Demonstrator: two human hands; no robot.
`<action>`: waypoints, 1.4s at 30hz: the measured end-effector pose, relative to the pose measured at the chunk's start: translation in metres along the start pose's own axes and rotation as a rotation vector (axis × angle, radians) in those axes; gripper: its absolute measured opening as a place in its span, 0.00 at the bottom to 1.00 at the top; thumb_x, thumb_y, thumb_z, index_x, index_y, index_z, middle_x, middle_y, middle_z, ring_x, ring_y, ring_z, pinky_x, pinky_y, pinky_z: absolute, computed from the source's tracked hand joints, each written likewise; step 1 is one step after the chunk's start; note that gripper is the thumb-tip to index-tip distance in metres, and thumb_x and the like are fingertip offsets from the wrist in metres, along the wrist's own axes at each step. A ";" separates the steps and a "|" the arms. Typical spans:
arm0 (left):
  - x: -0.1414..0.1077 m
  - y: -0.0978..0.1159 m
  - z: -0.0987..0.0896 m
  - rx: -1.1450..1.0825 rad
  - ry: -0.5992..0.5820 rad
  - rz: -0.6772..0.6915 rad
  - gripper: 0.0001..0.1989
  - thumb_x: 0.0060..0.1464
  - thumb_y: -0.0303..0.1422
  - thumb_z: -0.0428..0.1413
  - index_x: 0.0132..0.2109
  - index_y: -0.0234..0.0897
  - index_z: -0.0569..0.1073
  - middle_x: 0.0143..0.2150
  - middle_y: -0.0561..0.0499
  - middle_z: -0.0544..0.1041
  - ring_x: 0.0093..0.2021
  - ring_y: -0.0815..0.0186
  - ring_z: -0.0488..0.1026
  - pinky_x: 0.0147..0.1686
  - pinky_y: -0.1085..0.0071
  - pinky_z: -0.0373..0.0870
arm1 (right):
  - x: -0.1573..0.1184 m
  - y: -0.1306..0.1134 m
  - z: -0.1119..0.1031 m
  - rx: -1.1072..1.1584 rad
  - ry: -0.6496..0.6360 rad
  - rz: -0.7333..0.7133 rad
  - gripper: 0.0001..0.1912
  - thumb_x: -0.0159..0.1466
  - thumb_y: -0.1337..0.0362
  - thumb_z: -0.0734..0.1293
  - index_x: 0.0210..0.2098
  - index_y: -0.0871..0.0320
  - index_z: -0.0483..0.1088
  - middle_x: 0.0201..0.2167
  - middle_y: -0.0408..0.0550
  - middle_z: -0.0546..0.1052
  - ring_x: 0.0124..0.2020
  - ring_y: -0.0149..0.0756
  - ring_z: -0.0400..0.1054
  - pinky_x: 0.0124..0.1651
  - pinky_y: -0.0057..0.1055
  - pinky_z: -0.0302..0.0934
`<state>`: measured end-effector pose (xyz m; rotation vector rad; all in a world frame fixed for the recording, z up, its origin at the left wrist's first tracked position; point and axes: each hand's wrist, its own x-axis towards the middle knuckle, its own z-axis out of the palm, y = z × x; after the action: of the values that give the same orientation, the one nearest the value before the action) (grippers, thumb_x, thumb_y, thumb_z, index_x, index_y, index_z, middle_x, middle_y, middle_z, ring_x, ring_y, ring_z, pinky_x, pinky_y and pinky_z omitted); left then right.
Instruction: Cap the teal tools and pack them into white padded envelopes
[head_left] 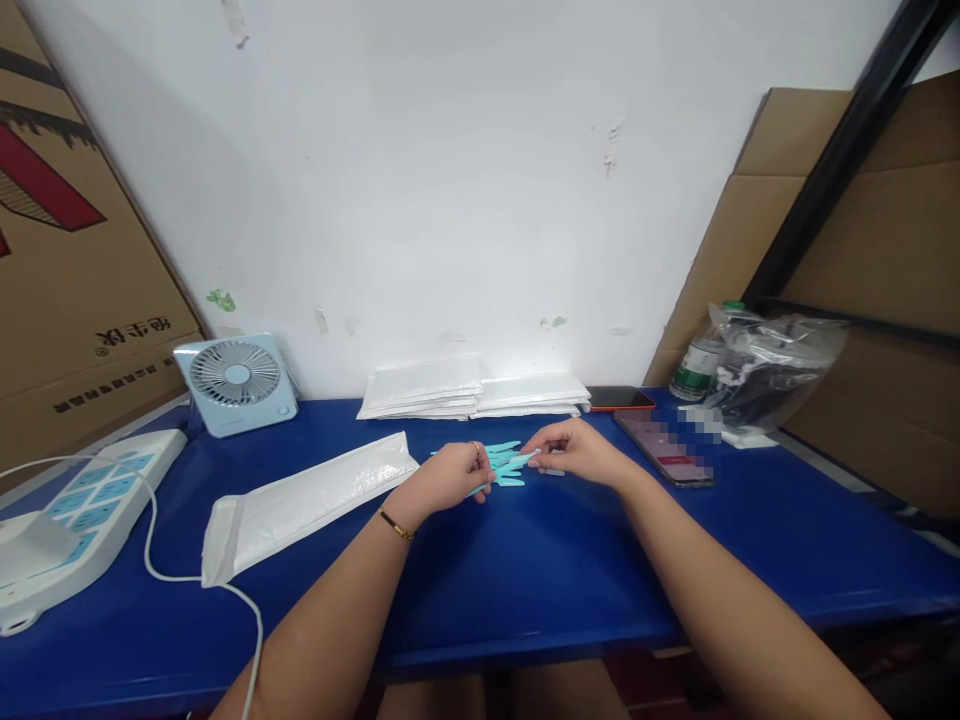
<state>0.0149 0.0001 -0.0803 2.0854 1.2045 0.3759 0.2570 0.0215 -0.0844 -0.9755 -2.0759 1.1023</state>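
Observation:
Several slim turquoise pieces [510,480] lie on the blue table between my hands. My left hand [459,474] is closed with its fingertips on the left ends of these pieces, and its palm side is hidden. Opposite it, my right hand [574,452] pinches the tip of one turquoise piece between thumb and fingers. A white padded envelope [315,500] lies slanted on the table to the left of my left hand. Behind my hands, two stacks of white padded envelopes [424,388] rest against the wall.
On the left are a blue fan [238,384], a white power strip [97,520] and a white cable [152,540]. Two phones, one dark [621,398] and one with a lit screen [664,447], lie to the right, near a clear plastic bag [776,370] and a bottle [697,366].

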 end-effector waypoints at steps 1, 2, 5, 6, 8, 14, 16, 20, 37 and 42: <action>0.001 -0.001 0.000 -0.072 -0.021 0.006 0.13 0.55 0.42 0.48 0.38 0.37 0.66 0.31 0.52 0.77 0.31 0.68 0.73 0.31 0.74 0.64 | 0.000 0.000 0.001 0.007 0.043 -0.016 0.16 0.53 0.56 0.70 0.36 0.62 0.75 0.24 0.48 0.76 0.24 0.32 0.68 0.25 0.26 0.61; 0.002 -0.001 0.000 -0.132 -0.027 0.011 0.13 0.56 0.42 0.47 0.39 0.37 0.65 0.31 0.52 0.76 0.30 0.69 0.72 0.31 0.74 0.64 | 0.000 -0.001 0.001 0.015 0.077 -0.033 0.16 0.53 0.56 0.70 0.36 0.62 0.76 0.24 0.48 0.76 0.24 0.32 0.69 0.25 0.26 0.62; 0.003 -0.001 0.001 -0.221 0.021 0.016 0.18 0.57 0.46 0.44 0.41 0.36 0.65 0.30 0.53 0.73 0.28 0.71 0.68 0.29 0.75 0.62 | -0.002 -0.003 -0.003 0.026 0.150 -0.082 0.17 0.53 0.55 0.71 0.36 0.61 0.76 0.28 0.50 0.78 0.27 0.35 0.71 0.28 0.29 0.65; 0.003 -0.001 0.000 -0.229 0.039 0.015 0.20 0.58 0.48 0.42 0.41 0.35 0.66 0.30 0.53 0.72 0.27 0.71 0.66 0.28 0.75 0.61 | -0.003 -0.003 -0.005 0.017 0.178 -0.095 0.17 0.53 0.54 0.71 0.36 0.61 0.76 0.28 0.50 0.78 0.27 0.35 0.71 0.29 0.30 0.65; 0.004 -0.003 -0.001 -0.214 0.058 0.021 0.25 0.58 0.50 0.39 0.38 0.34 0.70 0.29 0.53 0.70 0.28 0.70 0.64 0.29 0.74 0.60 | -0.005 -0.003 -0.012 -0.012 0.246 -0.114 0.17 0.53 0.53 0.70 0.35 0.61 0.77 0.27 0.50 0.77 0.27 0.36 0.71 0.30 0.30 0.66; 0.011 -0.012 -0.003 -0.130 0.223 0.088 0.18 0.55 0.45 0.45 0.35 0.36 0.71 0.34 0.51 0.73 0.35 0.66 0.67 0.35 0.72 0.62 | -0.005 0.003 -0.026 0.008 0.398 -0.070 0.17 0.53 0.53 0.70 0.32 0.62 0.76 0.22 0.47 0.76 0.23 0.34 0.70 0.29 0.30 0.65; 0.013 -0.013 -0.002 -0.071 0.275 0.095 0.16 0.55 0.43 0.45 0.34 0.37 0.71 0.33 0.52 0.73 0.34 0.66 0.67 0.34 0.72 0.62 | -0.003 0.005 -0.023 0.032 0.378 -0.056 0.17 0.54 0.52 0.69 0.30 0.61 0.75 0.21 0.47 0.75 0.21 0.32 0.69 0.28 0.29 0.65; 0.013 -0.012 -0.002 0.069 0.344 0.128 0.14 0.56 0.41 0.45 0.33 0.38 0.71 0.31 0.54 0.73 0.33 0.67 0.67 0.34 0.73 0.61 | 0.002 0.005 -0.011 0.116 0.322 -0.040 0.18 0.53 0.50 0.69 0.30 0.61 0.73 0.21 0.46 0.74 0.18 0.30 0.68 0.24 0.27 0.63; 0.009 -0.006 -0.004 0.231 0.353 0.119 0.13 0.57 0.40 0.46 0.34 0.39 0.72 0.31 0.53 0.72 0.34 0.66 0.67 0.33 0.72 0.61 | 0.003 0.005 -0.008 0.195 0.315 -0.032 0.16 0.53 0.52 0.70 0.29 0.61 0.72 0.21 0.44 0.74 0.18 0.28 0.66 0.23 0.26 0.62; 0.010 -0.006 -0.006 0.235 0.349 0.123 0.13 0.57 0.39 0.46 0.34 0.39 0.72 0.31 0.53 0.72 0.33 0.67 0.67 0.32 0.73 0.61 | 0.000 0.002 -0.010 0.184 0.313 -0.050 0.17 0.53 0.52 0.70 0.29 0.61 0.73 0.21 0.45 0.74 0.18 0.29 0.66 0.24 0.27 0.62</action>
<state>0.0127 0.0128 -0.0815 2.3717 1.3763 0.7094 0.2646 0.0266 -0.0810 -0.9343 -1.7082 1.0217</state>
